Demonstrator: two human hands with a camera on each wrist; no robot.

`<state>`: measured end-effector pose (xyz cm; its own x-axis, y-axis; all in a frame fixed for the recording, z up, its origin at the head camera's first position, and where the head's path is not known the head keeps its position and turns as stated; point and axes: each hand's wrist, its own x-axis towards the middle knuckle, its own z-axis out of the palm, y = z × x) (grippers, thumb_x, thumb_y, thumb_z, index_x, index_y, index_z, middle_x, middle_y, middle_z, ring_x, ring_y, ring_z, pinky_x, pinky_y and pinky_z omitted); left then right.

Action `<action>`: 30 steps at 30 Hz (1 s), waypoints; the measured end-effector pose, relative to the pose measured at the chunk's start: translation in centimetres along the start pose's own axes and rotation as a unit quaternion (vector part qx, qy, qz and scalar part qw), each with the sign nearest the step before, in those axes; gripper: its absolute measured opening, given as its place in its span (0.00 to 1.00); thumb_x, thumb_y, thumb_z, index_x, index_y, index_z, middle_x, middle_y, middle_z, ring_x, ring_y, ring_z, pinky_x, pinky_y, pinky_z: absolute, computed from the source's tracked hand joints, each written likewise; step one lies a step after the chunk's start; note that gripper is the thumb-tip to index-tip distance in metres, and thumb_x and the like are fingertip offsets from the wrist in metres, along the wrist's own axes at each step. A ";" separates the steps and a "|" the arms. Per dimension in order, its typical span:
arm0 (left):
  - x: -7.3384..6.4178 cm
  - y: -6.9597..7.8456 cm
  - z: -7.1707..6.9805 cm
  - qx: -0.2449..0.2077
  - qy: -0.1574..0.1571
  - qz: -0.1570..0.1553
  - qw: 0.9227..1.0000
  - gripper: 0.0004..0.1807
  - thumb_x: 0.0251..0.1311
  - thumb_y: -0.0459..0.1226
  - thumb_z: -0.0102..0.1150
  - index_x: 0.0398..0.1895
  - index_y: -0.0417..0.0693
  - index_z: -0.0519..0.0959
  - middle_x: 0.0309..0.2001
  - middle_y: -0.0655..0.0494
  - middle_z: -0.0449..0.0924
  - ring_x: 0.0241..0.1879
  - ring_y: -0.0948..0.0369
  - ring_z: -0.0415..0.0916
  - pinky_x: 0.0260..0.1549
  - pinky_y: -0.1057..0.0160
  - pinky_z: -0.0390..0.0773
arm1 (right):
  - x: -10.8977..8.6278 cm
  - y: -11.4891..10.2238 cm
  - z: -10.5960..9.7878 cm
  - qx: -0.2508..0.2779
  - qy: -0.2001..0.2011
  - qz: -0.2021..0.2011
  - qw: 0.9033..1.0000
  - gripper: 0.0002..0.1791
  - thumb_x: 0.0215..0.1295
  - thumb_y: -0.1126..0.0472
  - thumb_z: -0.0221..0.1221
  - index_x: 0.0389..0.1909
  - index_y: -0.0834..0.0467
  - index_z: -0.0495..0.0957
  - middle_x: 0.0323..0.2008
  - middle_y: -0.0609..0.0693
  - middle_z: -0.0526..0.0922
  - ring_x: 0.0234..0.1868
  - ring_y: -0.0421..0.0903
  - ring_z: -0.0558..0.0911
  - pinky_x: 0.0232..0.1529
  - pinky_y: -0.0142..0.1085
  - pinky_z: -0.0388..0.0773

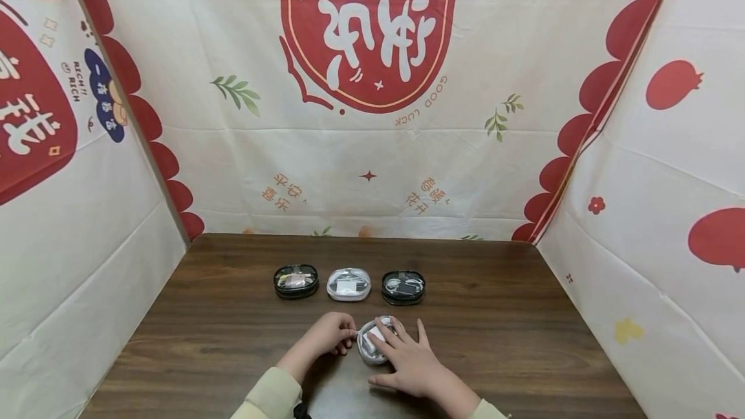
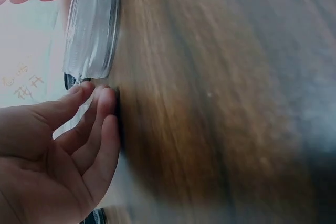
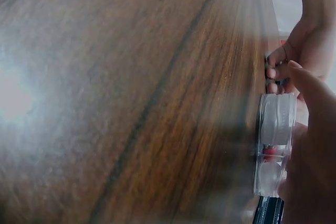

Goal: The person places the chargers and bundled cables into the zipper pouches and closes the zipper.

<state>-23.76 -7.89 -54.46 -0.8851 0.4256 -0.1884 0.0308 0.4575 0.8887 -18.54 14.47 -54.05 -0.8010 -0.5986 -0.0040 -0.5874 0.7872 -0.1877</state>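
Note:
A small clear zip pouch with white trim [image 1: 369,351] lies on the brown table in front of me, with white items visible inside. At its left end my left hand [image 1: 329,333] pinches the zipper pull [image 2: 78,82] between thumb and forefinger, the other fingers loosely bent. My right hand [image 1: 412,362] rests over the top of this pouch, fingers spread and fairly straight, covering its right part. From the right wrist view, the pouch's clear side [image 3: 276,124] shows beneath the palm, with a bit of red inside.
Behind the hands stand three similar pouches in a row: a black-trimmed one [image 1: 296,282] at left, a white-trimmed one [image 1: 348,285] in the middle, another black-trimmed one [image 1: 403,288] at right. Printed cloth walls [image 1: 372,154] enclose the wooden table [image 1: 495,315] at the back and sides.

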 end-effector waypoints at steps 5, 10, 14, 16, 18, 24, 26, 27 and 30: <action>-0.6 -0.2 0.3 -0.034 -0.014 0.002 0.999 0.06 0.66 0.29 0.56 0.29 0.37 0.76 0.22 0.52 0.78 0.19 0.62 0.75 0.15 0.65 0.75 | 0.0 0.1 0.0 0.013 -0.007 0.010 1.000 0.44 0.61 0.27 0.51 0.74 0.45 0.60 0.75 0.51 0.55 0.73 0.61 0.53 0.61 0.74 0.38; -1.2 0.1 0.6 -0.083 -0.032 -0.031 0.996 0.06 0.66 0.30 0.55 0.30 0.36 0.76 0.22 0.51 0.78 0.18 0.62 0.76 0.14 0.67 0.75 | 0.1 0.2 0.0 0.017 -0.021 0.023 0.999 0.44 0.61 0.27 0.50 0.75 0.43 0.57 0.75 0.50 0.53 0.74 0.60 0.51 0.61 0.73 0.36; -1.7 0.6 0.9 -0.102 -0.048 -0.053 0.992 0.07 0.67 0.30 0.54 0.31 0.36 0.76 0.23 0.50 0.79 0.19 0.61 0.78 0.15 0.65 0.78 | 0.0 0.2 -0.1 0.020 -0.020 0.028 0.999 0.45 0.61 0.26 0.50 0.75 0.43 0.58 0.75 0.49 0.53 0.74 0.59 0.51 0.62 0.73 0.37; -1.9 0.8 0.9 -0.109 -0.052 -0.058 0.991 0.07 0.67 0.30 0.54 0.31 0.36 0.76 0.23 0.50 0.79 0.19 0.60 0.79 0.16 0.64 0.79 | 0.0 0.1 -0.2 0.025 -0.018 0.028 0.999 0.45 0.61 0.27 0.51 0.74 0.44 0.58 0.75 0.50 0.54 0.74 0.60 0.51 0.61 0.73 0.37; -2.0 0.9 0.9 -0.112 -0.050 -0.060 0.991 0.07 0.68 0.30 0.54 0.31 0.35 0.76 0.23 0.50 0.79 0.20 0.59 0.80 0.16 0.64 0.79 | 0.0 0.1 -0.2 0.029 -0.017 0.030 0.999 0.45 0.61 0.27 0.51 0.74 0.45 0.58 0.75 0.50 0.54 0.74 0.60 0.51 0.61 0.73 0.38; -1.9 0.6 0.4 -0.113 -0.037 -0.060 0.991 0.08 0.68 0.30 0.52 0.33 0.35 0.77 0.23 0.50 0.78 0.20 0.59 0.79 0.17 0.63 0.79 | -0.3 -0.2 -0.1 0.031 -0.006 0.030 0.999 0.45 0.61 0.26 0.50 0.74 0.46 0.58 0.75 0.53 0.54 0.73 0.62 0.51 0.61 0.73 0.36; -1.8 0.5 0.1 -0.112 -0.035 -0.064 0.991 0.08 0.69 0.30 0.51 0.34 0.35 0.77 0.24 0.49 0.78 0.20 0.59 0.80 0.17 0.63 0.80 | -0.5 -0.3 -0.2 0.032 -0.006 0.027 0.999 0.45 0.60 0.26 0.50 0.74 0.46 0.59 0.75 0.55 0.54 0.73 0.64 0.51 0.61 0.74 0.36; -1.7 0.4 0.0 -0.111 -0.033 -0.065 0.991 0.08 0.69 0.30 0.51 0.34 0.35 0.77 0.24 0.49 0.78 0.20 0.59 0.80 0.18 0.63 0.80 | -0.7 -0.4 -0.3 0.032 -0.008 0.025 0.999 0.45 0.60 0.26 0.49 0.74 0.46 0.59 0.74 0.55 0.54 0.73 0.64 0.51 0.60 0.74 0.36; -1.4 0.2 -0.5 -0.111 -0.031 -0.065 0.991 0.07 0.69 0.31 0.50 0.35 0.36 0.77 0.25 0.48 0.79 0.21 0.58 0.80 0.18 0.62 0.80 | -1.3 -0.8 -0.7 0.032 -0.021 0.018 0.999 0.44 0.60 0.25 0.49 0.73 0.44 0.61 0.74 0.56 0.55 0.73 0.64 0.51 0.60 0.74 0.36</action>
<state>-22.74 -8.83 -53.78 -0.8441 0.4248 -0.3272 -0.1914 0.3314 0.9239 -17.12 14.72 -53.24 -0.8154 -0.5766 -0.0521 -0.5486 0.7982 -0.2487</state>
